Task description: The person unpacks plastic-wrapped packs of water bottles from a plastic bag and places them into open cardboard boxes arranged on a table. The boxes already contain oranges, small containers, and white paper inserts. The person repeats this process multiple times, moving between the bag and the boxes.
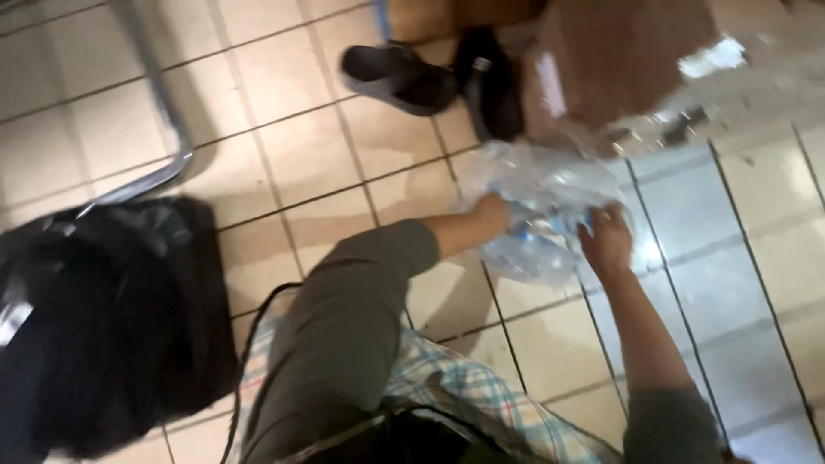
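A crumpled clear plastic bag (543,206) lies on the tiled floor (301,155), straight ahead of the person and between the two hands. The left hand (491,212) is closed on the bag's left side, its fingers buried in the folds of plastic. The right hand (608,239) grips the bag's right edge, knuckles up, fingers curled into the film. The hands sit apart from each other, with the bulk of the bag bunched between and beyond them. Something with a touch of blue shows through the plastic near the left hand, too blurred to name.

Just beyond the bag stands a brown cardboard box (619,60), with more clear plastic near its lower right corner. To the left of the box lie two dark sandals (434,77), touching each other. A black bag (103,318) rests on the floor well to the left, below a bent metal chair leg (163,112).
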